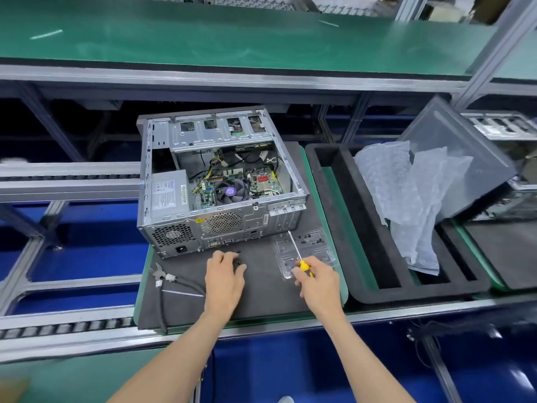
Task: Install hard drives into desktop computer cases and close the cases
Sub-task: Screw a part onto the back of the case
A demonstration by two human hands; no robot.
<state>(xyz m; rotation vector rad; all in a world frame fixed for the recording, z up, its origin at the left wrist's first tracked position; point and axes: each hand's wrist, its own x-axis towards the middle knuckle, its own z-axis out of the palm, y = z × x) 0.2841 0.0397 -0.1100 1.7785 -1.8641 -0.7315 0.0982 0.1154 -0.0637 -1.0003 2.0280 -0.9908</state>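
An open desktop computer case (220,181) lies on its side on a dark grey mat (261,289), its motherboard, fan and drive cage showing. My left hand (225,276) rests flat on the mat just in front of the case, fingertips by small black screws (240,261). My right hand (318,279) grips a yellow-handled screwdriver (299,253) whose shaft points up and to the left over a clear plastic tray (303,251) holding small screws.
Pliers (159,272) and a cable (186,285) lie on the mat's left. A black foam tray (366,228) with bubble-wrap bags (406,193) stands to the right, a grey side panel (462,158) leaning behind it. Another case (505,126) sits far right. Roller rails run left.
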